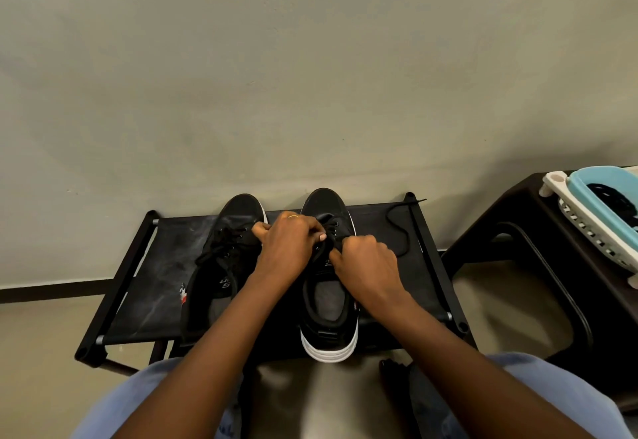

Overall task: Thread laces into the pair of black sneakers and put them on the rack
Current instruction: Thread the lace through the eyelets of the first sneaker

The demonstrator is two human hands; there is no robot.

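Two black sneakers with white soles stand side by side on the black fabric rack (pixel 145 280), toes toward the wall. The left sneaker (pixel 224 259) has black laces threaded through its eyelets. Over the right sneaker (pixel 328 304) both hands work at the eyelets. My left hand (pixel 286 245) has curled fingers that pinch the black lace (pixel 397 228) at the sneaker's tongue. My right hand (pixel 369 262) is fisted round the same lace just to the right. The lace's loose end trails right across the rack to its back corner.
A dark plastic stool (pixel 524 228) stands to the right of the rack, carrying a white and blue basket (pixel 593 204) with something black inside. A plain wall rises right behind the rack. My knees in blue trousers (pixel 155 400) are at the bottom edge.
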